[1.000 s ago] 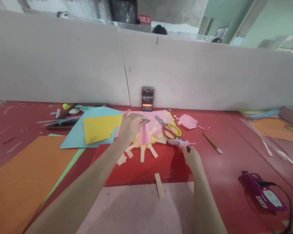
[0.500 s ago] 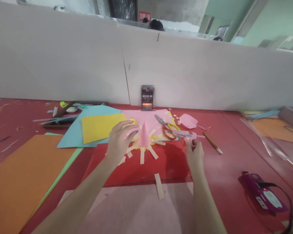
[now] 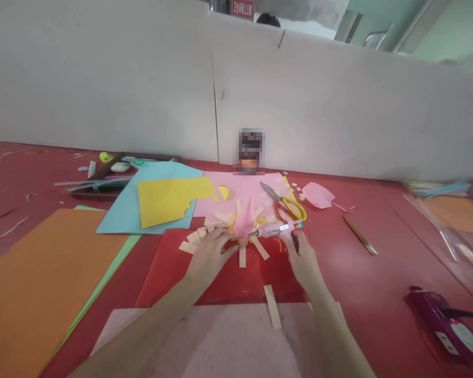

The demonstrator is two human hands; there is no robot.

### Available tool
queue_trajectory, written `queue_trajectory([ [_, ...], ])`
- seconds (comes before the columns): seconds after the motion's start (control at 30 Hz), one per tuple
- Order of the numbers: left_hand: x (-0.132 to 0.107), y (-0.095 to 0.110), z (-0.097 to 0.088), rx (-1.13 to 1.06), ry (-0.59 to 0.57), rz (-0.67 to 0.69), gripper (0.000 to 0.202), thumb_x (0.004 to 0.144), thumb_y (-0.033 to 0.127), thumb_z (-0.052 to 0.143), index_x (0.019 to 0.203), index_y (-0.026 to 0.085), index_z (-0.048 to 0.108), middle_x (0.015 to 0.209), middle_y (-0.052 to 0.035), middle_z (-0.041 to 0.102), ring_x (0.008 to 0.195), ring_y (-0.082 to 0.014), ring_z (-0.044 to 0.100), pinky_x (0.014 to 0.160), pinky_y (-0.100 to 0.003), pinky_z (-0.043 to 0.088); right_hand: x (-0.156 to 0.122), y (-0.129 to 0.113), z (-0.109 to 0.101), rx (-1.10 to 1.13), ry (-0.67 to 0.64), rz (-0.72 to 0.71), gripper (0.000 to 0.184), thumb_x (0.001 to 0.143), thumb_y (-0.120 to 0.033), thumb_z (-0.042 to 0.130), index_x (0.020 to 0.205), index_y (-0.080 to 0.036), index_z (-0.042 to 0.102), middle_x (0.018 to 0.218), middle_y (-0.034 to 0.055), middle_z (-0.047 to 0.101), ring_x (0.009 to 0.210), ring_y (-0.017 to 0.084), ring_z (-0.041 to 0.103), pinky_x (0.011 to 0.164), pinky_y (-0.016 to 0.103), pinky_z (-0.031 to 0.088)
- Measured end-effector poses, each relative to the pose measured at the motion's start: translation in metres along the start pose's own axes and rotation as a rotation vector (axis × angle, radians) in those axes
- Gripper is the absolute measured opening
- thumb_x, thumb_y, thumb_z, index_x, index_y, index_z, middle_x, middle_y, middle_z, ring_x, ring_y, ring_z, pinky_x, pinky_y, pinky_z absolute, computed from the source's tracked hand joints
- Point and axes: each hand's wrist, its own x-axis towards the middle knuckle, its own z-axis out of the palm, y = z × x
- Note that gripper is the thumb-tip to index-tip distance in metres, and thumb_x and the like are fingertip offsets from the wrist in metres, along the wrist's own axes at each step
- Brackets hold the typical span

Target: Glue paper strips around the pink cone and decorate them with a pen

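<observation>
A pink paper cone [image 3: 245, 219] stands upright on a yellow base with pale strips [image 3: 242, 256] fanned out around it. At the cone's lower left is my left hand [image 3: 213, 252], its fingers apart and reaching to the base; whether they press on it is hard to see. My right hand [image 3: 301, 253] grips a pink hot glue gun [image 3: 274, 229] by its handle. The gun's nozzle points left, at the foot of the cone. A red sheet [image 3: 220, 291] lies beneath these, and one loose pale strip [image 3: 272, 307] rests across its front edge.
Behind the cone are scissors [image 3: 288, 206] on pink paper. Yellow [image 3: 165, 202] and blue sheets [image 3: 118, 215] lie left, beside orange paper [image 3: 59, 273]. To the right are a brown pen-like stick [image 3: 358, 234] and a purple power box [image 3: 449, 320] with a cable. A white partition [image 3: 319, 110] stands behind.
The glue gun has swung left in my right hand, bringing its nozzle to the cone's base. My left hand has come down from beside the cone to its lower left. The view has shifted.
</observation>
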Motion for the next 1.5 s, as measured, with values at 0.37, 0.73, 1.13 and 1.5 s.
queue_trajectory([
  [0.37,-0.005,0.003,0.005,0.091,-0.066,0.005,0.029,0.074,0.037,0.064,0.101,0.027,0.059,0.1,-0.0019,0.055,0.098,-0.0234,0.051,0.083,-0.042,0.041,-0.001,0.0,0.001,-0.191,0.03,0.067,0.039,0.081,-0.058,0.036,0.084,-0.022,0.05,0.072,0.0036,0.061,0.062,0.019,0.055,0.054,0.025,0.037],
  [0.73,-0.007,0.005,0.002,0.055,-0.062,0.032,0.019,0.075,0.03,0.065,0.093,0.029,0.062,0.1,-0.0003,0.054,0.098,-0.0223,0.05,0.083,-0.041,0.039,-0.004,-0.005,0.002,-0.266,0.025,0.072,0.043,0.074,-0.06,0.047,0.095,-0.022,0.049,0.086,0.006,0.063,0.075,0.023,0.06,0.06,0.029,0.039],
  [1.13,-0.007,0.008,0.002,0.066,-0.08,0.029,0.011,0.075,0.03,0.064,0.084,0.024,0.063,0.09,0.0006,0.059,0.085,-0.0208,0.052,0.077,-0.038,0.041,-0.007,-0.008,0.006,-0.386,-0.025,0.032,0.032,0.073,-0.04,0.051,0.099,-0.022,0.045,0.097,0.0073,0.062,0.084,0.023,0.061,0.062,0.029,0.04],
  [1.5,-0.007,0.008,0.001,0.059,-0.093,0.034,0.009,0.075,0.029,0.064,0.082,0.024,0.062,0.088,0.0014,0.059,0.083,-0.0199,0.052,0.075,-0.037,0.041,-0.007,-0.003,0.004,-0.305,-0.046,-0.011,0.024,0.073,-0.036,0.046,0.093,-0.022,0.044,0.081,0.0036,0.061,0.07,0.021,0.059,0.057,0.028,0.039],
])
